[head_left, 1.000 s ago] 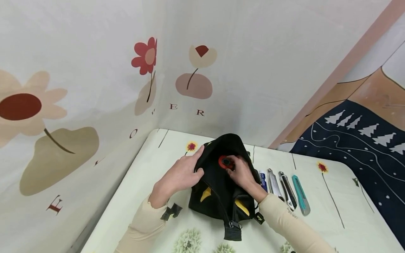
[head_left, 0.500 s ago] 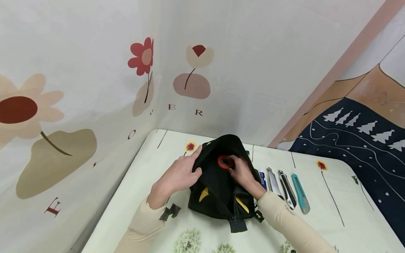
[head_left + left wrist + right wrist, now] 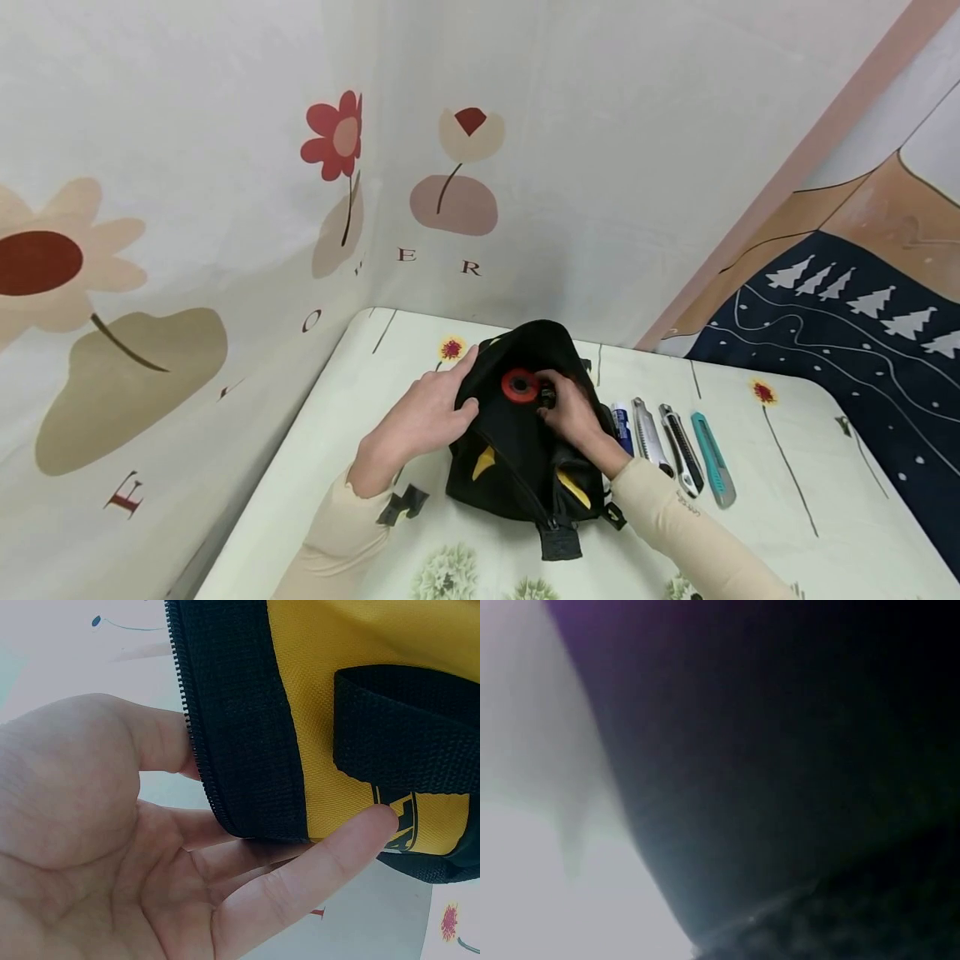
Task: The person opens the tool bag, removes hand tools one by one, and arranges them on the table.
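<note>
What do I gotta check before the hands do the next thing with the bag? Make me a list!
1. Bag mouth open: ok.
2. Left hand holding the bag's edge: ok.
3. Red round thing inside the bag: ok.
4. Right hand out of the bag: not ok, it is inside.
5. What the dark thing in that hand is: cannot tell.
6. Utility knives with blades tucked in: cannot tell, too small.
</note>
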